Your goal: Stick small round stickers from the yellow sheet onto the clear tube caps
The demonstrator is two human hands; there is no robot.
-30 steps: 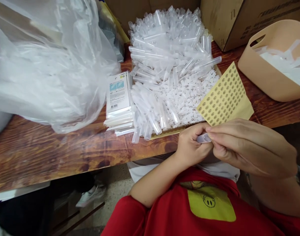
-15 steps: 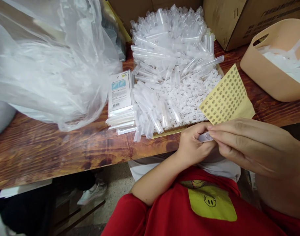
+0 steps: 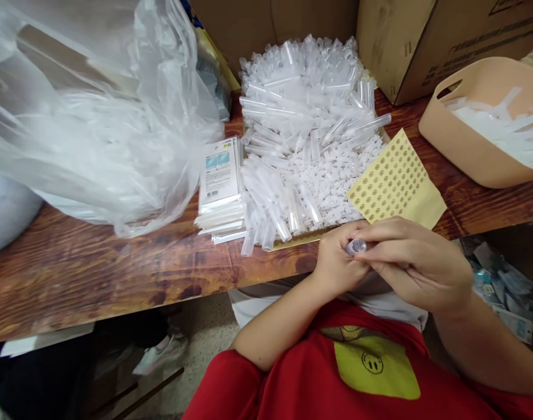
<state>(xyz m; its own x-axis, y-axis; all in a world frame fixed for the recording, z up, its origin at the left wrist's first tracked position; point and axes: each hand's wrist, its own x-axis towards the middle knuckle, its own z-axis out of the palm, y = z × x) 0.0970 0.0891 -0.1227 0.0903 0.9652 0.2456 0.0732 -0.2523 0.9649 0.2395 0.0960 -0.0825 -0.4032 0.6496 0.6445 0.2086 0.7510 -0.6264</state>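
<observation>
A translucent plastic tube sits in my closed left hand, its round end pointing up toward me. My right hand pinches at the rim of that same tube with thumb and fingers; whether something small is between the fingertips I cannot make out. Just beyond the hands, a yellow sheet of small round printed stickers leans over the edge of a shallow carton. In that carton lie a heap of clear plastic tubes and many small white plastic pieces.
A stack of printed packets stands left of the heap, beside a large clear plastic bag of white pieces. A beige basket of white strips is at right. Cardboard boxes stand behind on the wooden table. Packets lie below.
My right hand has drawn in closer to my left, its fingers now bent at the tube's end. The tube has tipped so its round end faces me. The view has shifted slightly.
</observation>
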